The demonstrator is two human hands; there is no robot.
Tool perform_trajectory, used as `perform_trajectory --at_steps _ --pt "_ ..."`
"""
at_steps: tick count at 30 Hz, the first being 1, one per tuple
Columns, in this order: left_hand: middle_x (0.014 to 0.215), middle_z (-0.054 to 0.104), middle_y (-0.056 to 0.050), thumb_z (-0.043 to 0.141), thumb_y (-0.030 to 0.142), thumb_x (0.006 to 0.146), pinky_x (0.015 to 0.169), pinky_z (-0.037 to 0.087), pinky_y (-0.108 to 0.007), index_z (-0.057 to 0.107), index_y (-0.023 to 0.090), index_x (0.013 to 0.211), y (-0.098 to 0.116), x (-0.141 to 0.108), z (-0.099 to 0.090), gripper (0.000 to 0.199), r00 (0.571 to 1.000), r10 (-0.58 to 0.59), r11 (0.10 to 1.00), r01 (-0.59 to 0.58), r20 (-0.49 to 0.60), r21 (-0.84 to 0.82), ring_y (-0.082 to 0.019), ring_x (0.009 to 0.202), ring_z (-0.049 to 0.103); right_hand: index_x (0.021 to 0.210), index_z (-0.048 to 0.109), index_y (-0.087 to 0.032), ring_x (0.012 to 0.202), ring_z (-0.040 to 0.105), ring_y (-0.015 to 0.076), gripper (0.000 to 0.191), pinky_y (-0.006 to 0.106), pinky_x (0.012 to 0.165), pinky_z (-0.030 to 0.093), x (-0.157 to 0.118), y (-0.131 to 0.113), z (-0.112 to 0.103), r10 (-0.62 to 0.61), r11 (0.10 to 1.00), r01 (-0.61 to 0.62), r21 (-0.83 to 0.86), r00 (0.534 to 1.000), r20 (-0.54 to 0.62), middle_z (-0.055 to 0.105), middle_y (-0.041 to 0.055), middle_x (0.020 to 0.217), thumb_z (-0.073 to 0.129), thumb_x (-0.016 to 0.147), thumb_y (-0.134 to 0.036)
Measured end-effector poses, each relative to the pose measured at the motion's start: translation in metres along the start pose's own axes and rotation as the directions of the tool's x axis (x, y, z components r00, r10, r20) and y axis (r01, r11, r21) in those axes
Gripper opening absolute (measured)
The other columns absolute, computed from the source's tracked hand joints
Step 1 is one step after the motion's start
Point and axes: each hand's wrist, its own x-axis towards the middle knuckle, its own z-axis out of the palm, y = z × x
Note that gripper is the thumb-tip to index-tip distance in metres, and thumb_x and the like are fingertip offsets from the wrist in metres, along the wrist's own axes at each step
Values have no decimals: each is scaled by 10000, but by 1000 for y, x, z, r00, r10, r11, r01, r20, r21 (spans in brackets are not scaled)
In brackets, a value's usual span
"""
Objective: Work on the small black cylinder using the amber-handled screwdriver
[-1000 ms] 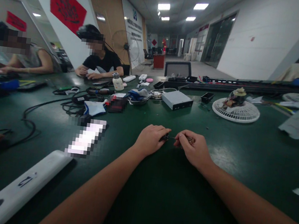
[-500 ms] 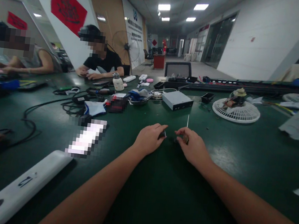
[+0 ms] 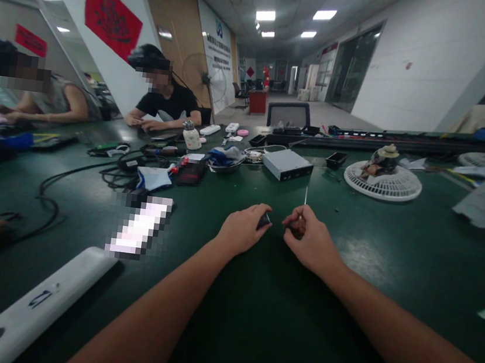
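Left hand (image 3: 242, 228): fingers closed on a small dark component (image 3: 264, 221). Right hand (image 3: 311, 238): pinching a thin upright metal pin (image 3: 305, 196). Hands just apart above green desk (image 3: 391, 264); silver metal box (image 3: 287, 165) at 12 o'clock.

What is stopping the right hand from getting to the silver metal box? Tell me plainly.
Probably nothing: only bare green table top lies between the right hand and the silver metal box. Its fingers do seem to pinch a thin upright pin, though.
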Motion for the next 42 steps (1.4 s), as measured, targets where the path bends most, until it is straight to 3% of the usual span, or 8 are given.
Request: perform_trajectory --at_steps 6,10,12,17,21,31,36,42 --pt "1195 668 -33 621 226 899 804 542 -343 558 253 1181 -1 0 0 290 1000 -10 999 10 13 32 -226 996 682 923 506 -237 612 566 148 204 289 601 407 0 1 -2 -19 999 22 -47 997 69 641 -27 757 482 818 -64" --pt "1106 686 -35 594 352 944 771 519 -330 582 249 1084 1 0 -3 175 999 -30 998 30 12 59 -222 950 677 906 502 -234 660 592 156 158 293 615 419 0 1 -1 9 1000 -9 0 994 107 657 -11 790 461 854 -91" --pt "1034 703 -31 564 445 962 736 505 -320 584 251 1042 2 0 -6 210 999 -33 997 31 32 75 -220 893 680 916 493 -237 653 589 158 107 294 602 427 0 0 0 33 999 -33 -2 993 109 661 -10 799 534 863 -154" --pt "910 720 -25 526 542 962 678 478 -296 580 264 1042 6 1 -10 295 994 -66 989 53 92 137 -222 822 693 934 477 -246 662 615 154 289 286 592 464 0 3 2 54 998 -53 -17 988 145 683 -15 847 691 764 -152" --pt "908 723 -35 536 535 952 661 479 -303 585 262 1047 7 1 -10 293 992 -72 985 54 102 165 -235 815 697 921 473 -245 666 623 146 285 289 617 496 1 4 1 18 1000 -18 0 991 132 692 -12 853 653 761 -92" --pt "907 722 -28 592 389 913 669 483 -317 593 269 1041 6 0 -8 175 994 -28 988 12 103 155 -242 819 695 895 490 -249 736 661 176 212 334 677 521 -1 2 1 -17 999 13 31 991 130 732 17 936 652 821 -136" --pt "890 719 -35 532 516 948 654 478 -320 583 265 1041 6 0 -7 272 994 -31 989 16 105 144 -248 806 694 848 478 -246 689 634 175 221 325 630 480 1 5 -1 35 995 -25 -92 993 108 729 6 887 660 799 -129" --pt "904 721 -30 542 518 946 656 479 -317 562 258 1068 7 -1 -7 287 992 -12 993 -3 123 116 -245 808 697 826 450 -247 749 685 185 237 326 662 521 0 4 -1 27 999 -31 30 992 125 740 13 900 656 805 -132"
